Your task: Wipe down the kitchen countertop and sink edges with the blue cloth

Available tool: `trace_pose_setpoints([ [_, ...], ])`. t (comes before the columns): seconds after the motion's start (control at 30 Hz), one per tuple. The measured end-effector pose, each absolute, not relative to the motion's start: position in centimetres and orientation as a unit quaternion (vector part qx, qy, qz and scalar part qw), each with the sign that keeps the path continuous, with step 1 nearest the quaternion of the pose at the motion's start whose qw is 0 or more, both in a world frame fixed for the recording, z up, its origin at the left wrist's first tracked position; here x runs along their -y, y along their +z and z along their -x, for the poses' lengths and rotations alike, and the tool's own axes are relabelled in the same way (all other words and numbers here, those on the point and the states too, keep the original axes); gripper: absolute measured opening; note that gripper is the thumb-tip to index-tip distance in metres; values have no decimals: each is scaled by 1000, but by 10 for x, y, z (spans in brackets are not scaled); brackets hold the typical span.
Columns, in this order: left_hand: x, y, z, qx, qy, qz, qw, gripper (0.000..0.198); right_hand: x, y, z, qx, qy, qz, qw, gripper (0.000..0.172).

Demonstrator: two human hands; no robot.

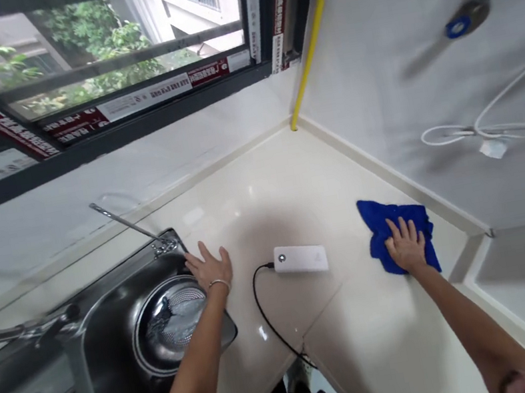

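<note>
My right hand (407, 245) lies spread on a blue cloth (378, 227), pressing it flat against the cream countertop (286, 185) near the right wall. With fingers apart, my left hand (210, 265) rests at the right edge of the sink (116, 378), beside its rim, and holds nothing. Between the two hands a white power bank (300, 259) lies on the counter, with a black cable (267, 317) plugged into its left end. A round metal colander (177, 316) sits in the sink basin, partly hidden by my left forearm.
A faucet (46, 326) and a slim metal spout (128, 225) stand along the sink's back. In the corner a yellow pipe (310, 63) meets the counter. White cables (499, 129) and a metal hose fitting (467, 18) stick out from the right wall. A dark-framed window (150, 111) is behind.
</note>
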State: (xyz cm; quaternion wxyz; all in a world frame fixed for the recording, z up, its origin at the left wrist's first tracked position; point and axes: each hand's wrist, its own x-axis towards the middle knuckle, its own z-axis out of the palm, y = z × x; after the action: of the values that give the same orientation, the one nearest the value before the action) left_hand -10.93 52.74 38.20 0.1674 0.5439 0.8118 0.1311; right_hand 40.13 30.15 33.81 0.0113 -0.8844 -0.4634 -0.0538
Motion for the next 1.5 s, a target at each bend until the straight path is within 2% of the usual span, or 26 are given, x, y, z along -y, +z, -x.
trace_pose_setpoints([
  [0.27,-526,380,110,-814,133,-544,156,77,-474,353,-391,436,10,898,51,68],
  [0.47,-526,380,110,-818,112,-542,157,78,-589,356,-333,511,39,855,76,68],
  [0.67,-526,380,111,-820,101,-540,157,78,-655,361,-241,640,46,763,77,65],
  [0.93,-528,390,107,-823,96,-538,157,77,-664,358,-127,777,126,607,112,67],
  [1.17,-530,391,108,-822,111,-535,162,78,-625,375,-119,877,149,453,51,60],
  [1.3,-531,389,110,-820,109,-539,159,80,-612,381,-174,865,141,480,49,56],
  [1.5,-532,386,110,-822,108,-539,151,81,-563,369,-293,769,93,628,71,57],
])
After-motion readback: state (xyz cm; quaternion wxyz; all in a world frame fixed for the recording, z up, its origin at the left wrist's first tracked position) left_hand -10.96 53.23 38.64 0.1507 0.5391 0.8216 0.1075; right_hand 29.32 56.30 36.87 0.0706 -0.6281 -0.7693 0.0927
